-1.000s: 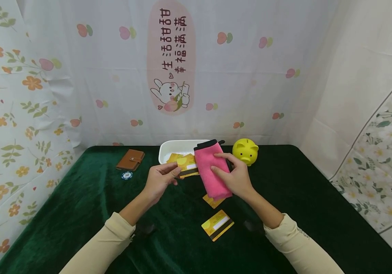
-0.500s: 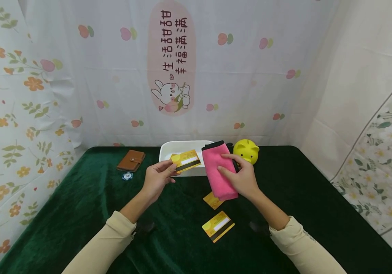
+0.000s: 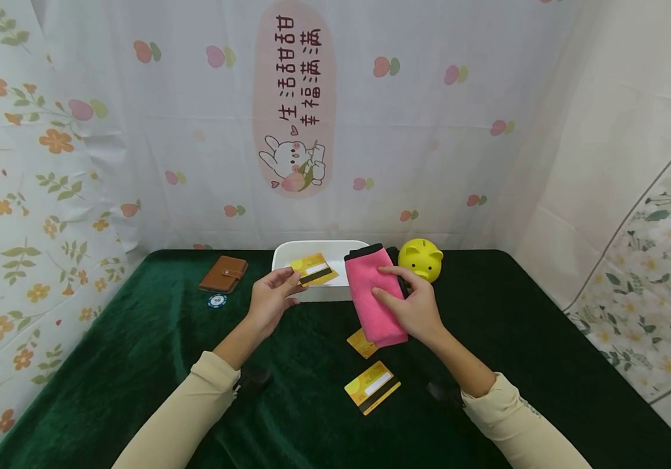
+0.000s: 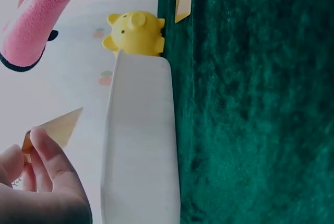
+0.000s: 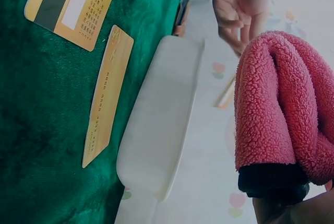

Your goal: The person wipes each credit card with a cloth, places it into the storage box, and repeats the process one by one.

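My left hand [image 3: 272, 296] pinches a yellow bank card [image 3: 312, 268] with a white strip and a dark stripe, held over the white tray [image 3: 312, 294]. A sliver of yellow shows at its lower right edge; whether it is a second card I cannot tell. To the right, my right hand [image 3: 414, 301] grips a folded pink towel [image 3: 373, 299] with black edging, apart from the card. In the right wrist view the towel's thick fleecy folds [image 5: 266, 104] show. Below the towel, one yellow card [image 3: 362, 343] lies partly covered from sight, and another card [image 3: 372, 387] lies nearer.
A yellow piggy bank [image 3: 420, 258] stands right of the tray. To the left lie a brown wallet [image 3: 223, 274] and a blue and white poker chip [image 3: 217, 300]. Dark green velvet cloth [image 3: 288, 404] covers the table, with patterned curtains behind and at the sides.
The bank card and towel, close together a second ago, have moved apart. My right hand has shifted slightly right with the towel; the card has tipped and moved a little left since half a second ago.
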A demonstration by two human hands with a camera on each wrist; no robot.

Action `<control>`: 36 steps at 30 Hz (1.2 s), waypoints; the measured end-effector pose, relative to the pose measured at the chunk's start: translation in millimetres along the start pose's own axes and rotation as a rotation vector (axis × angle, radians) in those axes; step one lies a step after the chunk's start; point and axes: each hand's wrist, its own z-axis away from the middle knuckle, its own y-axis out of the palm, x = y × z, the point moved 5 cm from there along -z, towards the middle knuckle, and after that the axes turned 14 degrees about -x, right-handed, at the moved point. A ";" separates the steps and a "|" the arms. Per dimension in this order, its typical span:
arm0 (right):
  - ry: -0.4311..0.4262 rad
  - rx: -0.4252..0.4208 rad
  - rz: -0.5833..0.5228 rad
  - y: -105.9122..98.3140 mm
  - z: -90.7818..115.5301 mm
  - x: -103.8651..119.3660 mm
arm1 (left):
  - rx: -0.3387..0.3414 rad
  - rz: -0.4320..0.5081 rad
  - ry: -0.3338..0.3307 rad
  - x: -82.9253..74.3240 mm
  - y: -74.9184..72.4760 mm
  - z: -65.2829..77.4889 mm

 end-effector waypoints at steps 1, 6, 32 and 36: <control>-0.002 -0.002 0.003 0.0 0.3 0.1 | 0.002 0.005 -0.001 0.7 0.3 -0.4; -0.003 0.009 0.002 0.4 2.0 -0.3 | 0.005 -0.005 -0.033 6.6 -1.7 -1.5; -0.061 -0.012 -0.017 -13.9 3.4 -20.7 | 0.311 -0.472 0.160 6.8 28.5 59.8; -0.071 -0.005 -0.016 -18.4 9.2 -20.7 | 0.383 -0.566 0.170 13.7 35.7 73.3</control>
